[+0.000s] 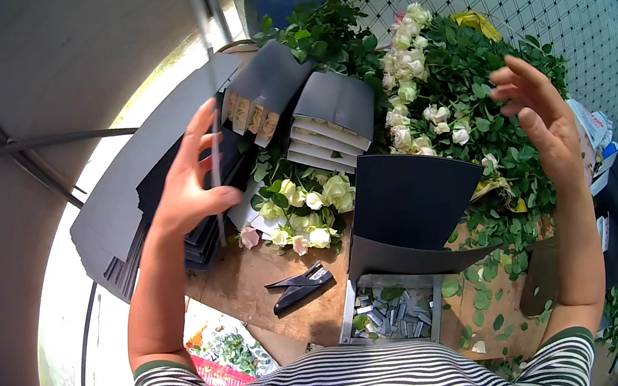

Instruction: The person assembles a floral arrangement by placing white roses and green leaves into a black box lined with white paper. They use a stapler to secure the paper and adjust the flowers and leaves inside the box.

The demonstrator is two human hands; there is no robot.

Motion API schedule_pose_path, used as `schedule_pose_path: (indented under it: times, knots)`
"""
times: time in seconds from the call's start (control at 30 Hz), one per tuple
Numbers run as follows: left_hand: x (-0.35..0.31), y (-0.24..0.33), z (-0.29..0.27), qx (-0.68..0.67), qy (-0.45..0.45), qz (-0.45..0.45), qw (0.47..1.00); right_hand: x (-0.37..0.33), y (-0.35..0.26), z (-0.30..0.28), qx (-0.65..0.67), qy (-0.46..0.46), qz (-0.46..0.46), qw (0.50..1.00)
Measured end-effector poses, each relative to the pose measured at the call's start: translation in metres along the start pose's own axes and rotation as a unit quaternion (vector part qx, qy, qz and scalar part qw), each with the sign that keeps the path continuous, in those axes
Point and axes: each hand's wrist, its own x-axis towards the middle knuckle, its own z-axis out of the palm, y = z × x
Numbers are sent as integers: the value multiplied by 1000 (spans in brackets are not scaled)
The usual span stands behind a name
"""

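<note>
My left hand (190, 176) is raised over a stack of dark grey sheets (111, 221), its fingers curved and apart. A thin blurred grey strip (205, 57) crosses those fingers; whether they touch it I cannot tell. My right hand (548, 120), fingers spread and loosely bent, is up above the leafy rose stems (483, 82) and holds nothing. Between my arms stands a bent dark sheet (417, 201) behind a grey tray (437, 309) of small metal staple strips (397, 311). A black stapler (302, 287) lies left of the tray.
Pale roses (314, 200) lie beyond the stapler. Grey-wrapped bundles (330, 115) are stacked behind them. White roses (405, 61) line the far right pile. Loose leaves (482, 299) cover the wooden table (235, 286) at right. A printed bag (225, 355) is at lower left.
</note>
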Motion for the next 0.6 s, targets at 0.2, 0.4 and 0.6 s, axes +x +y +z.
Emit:
schedule_pose_path:
  times: [0.2,0.4,0.6]
  knots:
    - [34,49,130,349,139,342,862,65,-32,45,71,57,-195,977]
    - [36,86,151,98,-171,108,974,39,2,-11,107,-3,-56,993]
    - [27,42,159,-204,-371,-198,884,-50,68,31,216,-54,241,945]
